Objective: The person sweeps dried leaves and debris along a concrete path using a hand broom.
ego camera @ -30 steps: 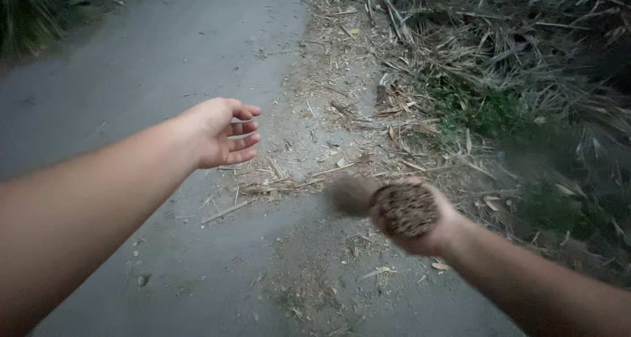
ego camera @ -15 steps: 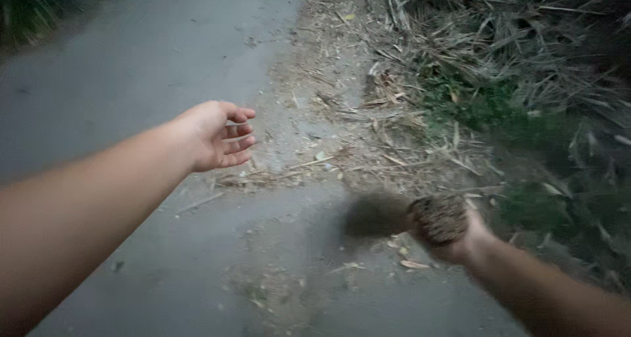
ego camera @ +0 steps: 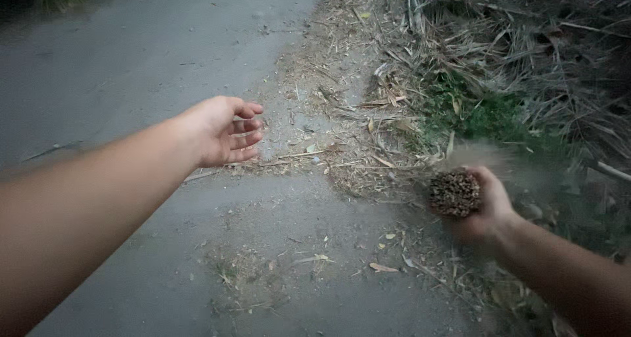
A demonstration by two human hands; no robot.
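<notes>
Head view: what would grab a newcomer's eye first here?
The right hand, low on the right, grips the bundled butt end of a twig broom, whose bristles blur toward the verge. The left hand hangs open and empty at centre left above the paved path. Dry straw and stalks heap along the path's right edge, around a green patch.

Grey paved path [ego camera: 151, 67] in dim light, edged by dry straw litter [ego camera: 342, 113] and green weeds [ego camera: 480, 113].
</notes>
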